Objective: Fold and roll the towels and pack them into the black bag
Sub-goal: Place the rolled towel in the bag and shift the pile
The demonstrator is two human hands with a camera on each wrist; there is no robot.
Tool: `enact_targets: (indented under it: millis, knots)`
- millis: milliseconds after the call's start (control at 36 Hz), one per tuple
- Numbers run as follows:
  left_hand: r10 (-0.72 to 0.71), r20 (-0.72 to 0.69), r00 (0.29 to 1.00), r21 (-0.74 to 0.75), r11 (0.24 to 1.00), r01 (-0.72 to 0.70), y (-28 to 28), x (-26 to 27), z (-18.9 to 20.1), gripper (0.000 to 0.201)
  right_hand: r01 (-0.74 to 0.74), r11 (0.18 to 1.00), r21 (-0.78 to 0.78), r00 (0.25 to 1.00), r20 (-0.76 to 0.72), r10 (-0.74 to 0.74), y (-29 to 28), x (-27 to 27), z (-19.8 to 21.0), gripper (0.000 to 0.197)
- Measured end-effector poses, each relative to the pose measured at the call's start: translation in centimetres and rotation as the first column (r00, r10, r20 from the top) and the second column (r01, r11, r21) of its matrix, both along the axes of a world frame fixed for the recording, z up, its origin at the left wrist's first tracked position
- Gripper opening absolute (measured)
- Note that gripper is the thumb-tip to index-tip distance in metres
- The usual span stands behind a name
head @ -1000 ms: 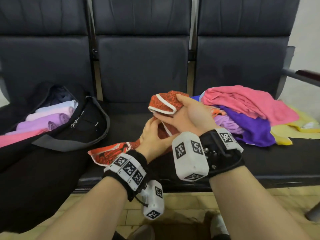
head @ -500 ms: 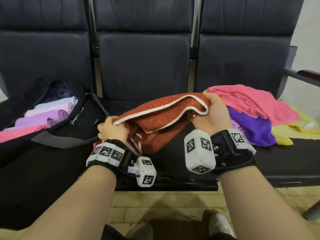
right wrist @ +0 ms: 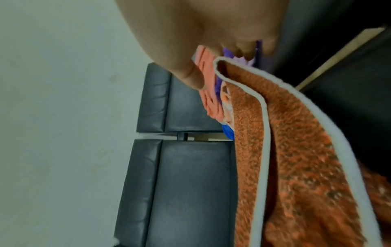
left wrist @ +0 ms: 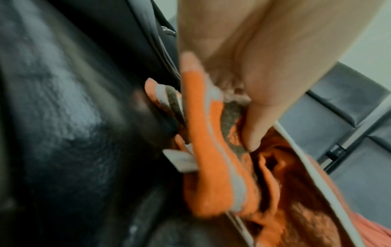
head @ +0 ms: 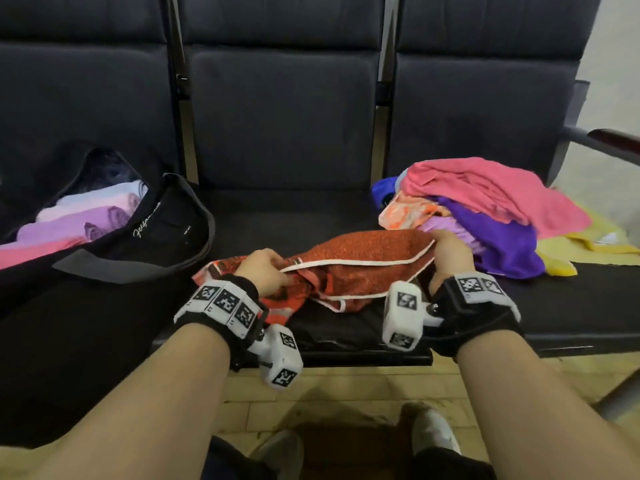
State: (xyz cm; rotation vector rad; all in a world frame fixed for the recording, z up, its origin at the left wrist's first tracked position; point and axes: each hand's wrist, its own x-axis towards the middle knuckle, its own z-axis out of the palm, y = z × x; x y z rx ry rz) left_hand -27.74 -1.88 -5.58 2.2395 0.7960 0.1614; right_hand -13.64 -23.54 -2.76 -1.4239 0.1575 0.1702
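Black seats (head: 277,216) are carrying everything: we are partway, with rolled towels (head: 83,220) already sitting in the bag (head: 162,233) and a loose pile (head: 485,209) still waiting at right. We are spreading the orange towel (head: 363,258) on the middle seat, left hand (head: 266,275) and right hand (head: 450,258) each pinching an end, fingers curled.

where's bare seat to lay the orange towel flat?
Best patch: the middle seat behind the orange towel, between the black bag and the towel pile. A bare strip also shows on the right seat front. Crowded: the left seat under the bag, the right seat's back under the pile. Both the left hand and right hand grip the towel.
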Motion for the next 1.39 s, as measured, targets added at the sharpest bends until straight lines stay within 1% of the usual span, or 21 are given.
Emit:
enact_targets:
  millis: [56, 111, 139, 167, 222, 278, 306, 361, 417, 500, 556, 639, 694, 722, 806, 889, 972, 1083, 1139, 1194, 1389]
  knots:
    - [0.120, 0.005, 0.993, -0.029, 0.992, -0.119, 0.5, -0.2, 0.2, 0.020, 0.103, 0.994, 0.025, 0.994, 0.030, -0.103, 0.6, 0.5, -0.8, 0.041]
    - [0.153, -0.063, 0.986, -0.078, 0.984, -0.158, 0.8, -0.4, 0.5, 0.033, 0.249, 0.946, -0.207, 0.968, 0.095, -0.233, 1.3, -0.2, -0.8, 0.050]
    - [0.161, -0.096, 0.982, -0.090, 0.981, -0.170, 0.9, -0.5, 0.7, 0.044, 0.288, 0.883, -0.369, 0.956, 0.169, -0.241, 1.7, -0.6, -0.8, 0.049]
    - [0.182, -0.110, 0.977, -0.108, 0.975, -0.194, 1.1, -0.6, 0.8, 0.053, 0.306, 0.824, -0.476, 0.943, 0.271, -0.194, 2.1, -1.3, -0.6, 0.041]
    - [0.231, -0.087, 0.969, -0.179, 0.953, -0.243, 1.3, -0.6, 0.8, 0.061, 0.223, 0.832, -0.508, 0.912, 0.410, 0.006, 3.2, -2.3, -0.3, 0.017]
    - [0.282, -0.038, 0.959, -0.217, 0.934, -0.283, 1.6, -0.6, 0.7, 0.067, -0.070, 0.861, -0.504, 0.866, 0.397, 0.303, 4.4, -3.4, -0.4, 0.014]
    - [0.295, -0.015, 0.955, -0.217, 0.932, -0.291, 1.7, -0.6, 0.7, 0.070, -0.212, 0.816, -0.538, 0.818, 0.359, 0.449, 5.0, -3.8, -0.8, 0.018]
    - [0.285, 0.010, 0.958, -0.220, 0.936, -0.276, 1.7, -0.7, 0.8, 0.072, -0.389, 0.616, -0.685, 0.662, 0.257, 0.704, 5.9, -5.1, -1.5, 0.017]
    - [0.248, 0.016, 0.969, -0.225, 0.945, -0.239, 1.8, -1.0, 1.2, 0.069, -0.343, 0.427, -0.837, 0.561, 0.181, 0.808, 6.7, -5.8, -3.1, 0.017]
    - [0.177, -0.012, 0.984, -0.185, 0.967, -0.177, 2.0, -1.6, 2.0, 0.059, -0.094, 0.138, -0.986, 0.548, 0.065, 0.834, 7.0, -6.1, -5.3, 0.034]
    - [0.119, -0.046, 0.992, -0.192, 0.973, -0.126, 2.4, -2.0, 2.3, 0.054, -0.047, 0.084, -0.995, 0.586, 0.040, 0.809, 6.9, -5.9, -5.7, 0.035]
    - [0.046, -0.055, 0.997, -0.296, 0.953, -0.060, 2.7, -2.5, 2.2, 0.056, -0.053, 0.083, -0.995, 0.608, 0.034, 0.793, 6.6, -5.4, -5.8, 0.032]
    - [0.059, -0.005, 0.998, -0.480, 0.875, -0.054, 2.9, -2.8, 1.9, 0.080, -0.092, 0.097, -0.991, 0.621, 0.019, 0.783, 6.5, -5.2, -5.7, 0.027]
    - [0.091, 0.032, 0.995, -0.562, 0.825, -0.057, 2.9, -2.8, 1.8, 0.081, -0.115, 0.130, -0.985, 0.627, 0.029, 0.778, 6.4, -5.1, -5.6, 0.024]
    - [0.178, 0.161, 0.971, -0.672, 0.740, -0.024, 2.4, -2.9, 2.3, 0.028, -0.153, 0.247, -0.957, 0.659, 0.088, 0.747, 6.5, -5.0, -5.6, 0.014]
    - [0.274, 0.261, 0.926, -0.687, 0.727, -0.021, 2.1, -2.6, 2.4, 0.008, -0.214, 0.343, -0.915, 0.667, 0.120, 0.735, 6.5, -4.8, -5.5, 0.012]
    - [0.383, 0.330, 0.863, -0.665, 0.743, -0.076, 2.5, -2.1, 2.2, 0.010, -0.228, 0.374, -0.899, 0.669, 0.134, 0.731, 6.4, -4.7, -5.7, 0.007]
    - [0.457, 0.353, 0.817, -0.665, 0.737, -0.125, 2.8, -1.8, 2.4, 0.023, -0.249, 0.291, -0.924, 0.643, 0.067, 0.763, 6.5, -4.8, -5.8, 0.019]
    - [0.464, 0.357, 0.811, -0.669, 0.733, -0.126, 2.7, -1.8, 2.4, 0.016, -0.268, 0.250, -0.930, 0.639, 0.023, 0.769, 6.5, -4.8, -5.7, 0.017]
    - [0.471, 0.359, 0.806, -0.656, 0.741, -0.141, 2.6, -1.8, 2.3, 0.009, -0.303, 0.266, -0.915, 0.651, 0.005, 0.759, 6.4, -4.7, -5.7, 0.019]
    - [0.495, 0.370, 0.786, -0.657, 0.738, -0.155, 2.3, -1.7, 2.3, 0.014, -0.341, 0.319, -0.884, 0.699, -0.012, 0.715, 6.4, -4.7, -5.8, 0.021]
